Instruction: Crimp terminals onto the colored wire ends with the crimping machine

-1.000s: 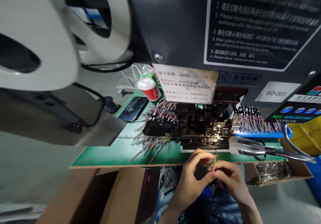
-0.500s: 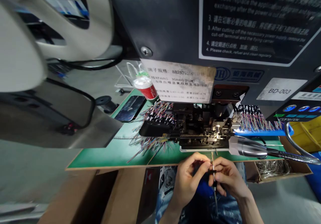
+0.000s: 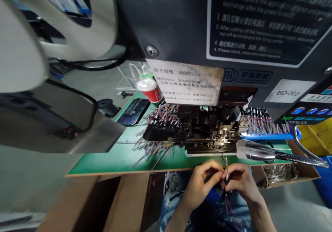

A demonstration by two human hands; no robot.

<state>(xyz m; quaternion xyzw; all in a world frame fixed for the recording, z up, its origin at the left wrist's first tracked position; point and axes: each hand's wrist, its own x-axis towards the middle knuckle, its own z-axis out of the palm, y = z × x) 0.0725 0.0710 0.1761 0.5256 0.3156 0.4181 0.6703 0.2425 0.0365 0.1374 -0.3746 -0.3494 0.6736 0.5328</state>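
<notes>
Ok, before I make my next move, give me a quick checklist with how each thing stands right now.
1. Wire bundle gripped: ok, held in the right hand.
2. Left hand on the bundle: cannot tell; it is close beside it, but contact is unclear.
3. Both hands out of the tooling: ok, they are in front of it.
4. Tooling lit: ok, it looks bright next to the lamp.
5. Panel buttons lit: ok, glowing blue.
6. Wire ends even: cannot tell, too small.

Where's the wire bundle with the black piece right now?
Low in the head view, right of centre: the wire bundle is in the right hand, the left hand close beside it.
</notes>
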